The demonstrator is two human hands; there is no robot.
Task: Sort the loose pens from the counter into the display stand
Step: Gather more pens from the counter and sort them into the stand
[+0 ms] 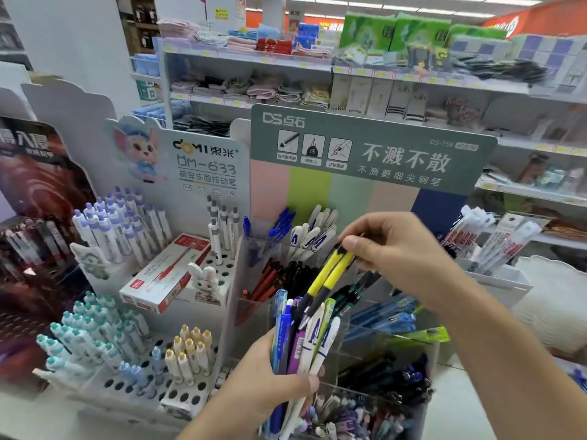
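Observation:
My left hand [270, 389] grips a bunch of mixed pens [301, 338], blue, purple and white ones, held upright in front of the clear acrylic display stand [390, 344]. My right hand [397, 249] pinches the top ends of two yellow pens with black grips [330, 274], which slant down into the bunch. The stand's compartments hold red pens [263, 287], black pens [298, 274], white pens [314, 236], blue pens [384, 315] and dark pens [390, 373].
A white peg-hole pen rack [178, 385] with purple, teal and yellow capped pens stands to the left, a red-and-white pen box [165, 277] lying on it. A green backboard [365, 154] rises behind the stand. Packaged pens [489, 246] sit at right; store shelves fill the background.

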